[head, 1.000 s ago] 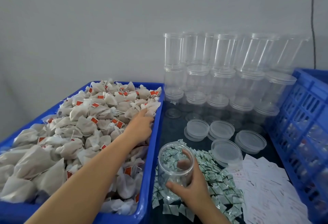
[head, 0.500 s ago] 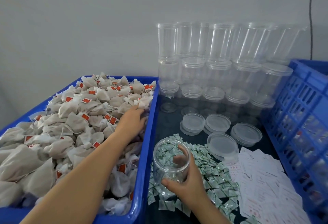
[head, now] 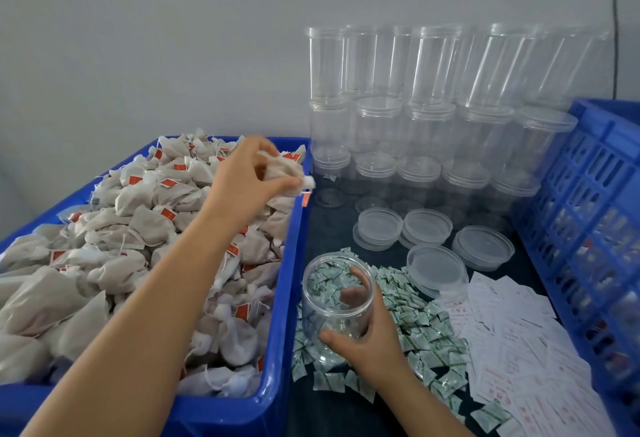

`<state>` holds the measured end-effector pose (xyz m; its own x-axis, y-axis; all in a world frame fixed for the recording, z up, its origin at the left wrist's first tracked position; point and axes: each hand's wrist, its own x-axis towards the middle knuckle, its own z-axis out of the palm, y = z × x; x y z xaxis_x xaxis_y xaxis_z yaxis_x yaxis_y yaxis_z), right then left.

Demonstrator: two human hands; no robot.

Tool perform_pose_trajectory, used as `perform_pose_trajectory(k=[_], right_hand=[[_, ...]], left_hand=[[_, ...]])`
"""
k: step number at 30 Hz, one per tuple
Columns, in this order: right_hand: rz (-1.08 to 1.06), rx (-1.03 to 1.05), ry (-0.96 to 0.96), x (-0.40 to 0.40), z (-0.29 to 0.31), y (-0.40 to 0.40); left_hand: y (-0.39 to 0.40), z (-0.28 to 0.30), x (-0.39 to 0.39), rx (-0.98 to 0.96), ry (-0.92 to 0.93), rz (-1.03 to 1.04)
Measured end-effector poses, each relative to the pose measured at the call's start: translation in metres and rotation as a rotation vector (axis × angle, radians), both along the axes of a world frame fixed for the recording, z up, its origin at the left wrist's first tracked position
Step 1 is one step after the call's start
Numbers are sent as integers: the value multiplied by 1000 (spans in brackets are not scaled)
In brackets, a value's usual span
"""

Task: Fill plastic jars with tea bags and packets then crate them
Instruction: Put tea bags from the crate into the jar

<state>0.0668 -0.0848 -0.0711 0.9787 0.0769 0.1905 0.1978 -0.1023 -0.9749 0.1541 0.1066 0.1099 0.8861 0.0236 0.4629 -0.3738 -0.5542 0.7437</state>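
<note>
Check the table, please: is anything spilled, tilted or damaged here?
Nothing looks damaged. The green packets and white slips lie in loose heaps on the table, and the top row of stacked empty jars appears to lean right.

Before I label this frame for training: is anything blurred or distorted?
Head view: the left hand and the tea bags it pinches are motion-smeared; the right hand gripping the jar is sharp; the stacked empty jars lean outward from wide-angle distortion; lighting is soft, without harsh shadows.
</note>
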Motion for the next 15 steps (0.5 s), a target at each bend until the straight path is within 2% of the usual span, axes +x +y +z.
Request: perform_pose_trajectory(k=[2,4,6,15], right_hand=[[-10,-9,-9,0,0,0],[-9,-5,-19,1,1,1],[10,14,-35,2,1,1],[17,76,-54,5,1,2]], left_hand=[[-4,15,-15,12,101,-195],[-9,25,-27,108,200,-417],[-17,26,-34,198,254,-549],[-42,4,-38,686,244,-580]])
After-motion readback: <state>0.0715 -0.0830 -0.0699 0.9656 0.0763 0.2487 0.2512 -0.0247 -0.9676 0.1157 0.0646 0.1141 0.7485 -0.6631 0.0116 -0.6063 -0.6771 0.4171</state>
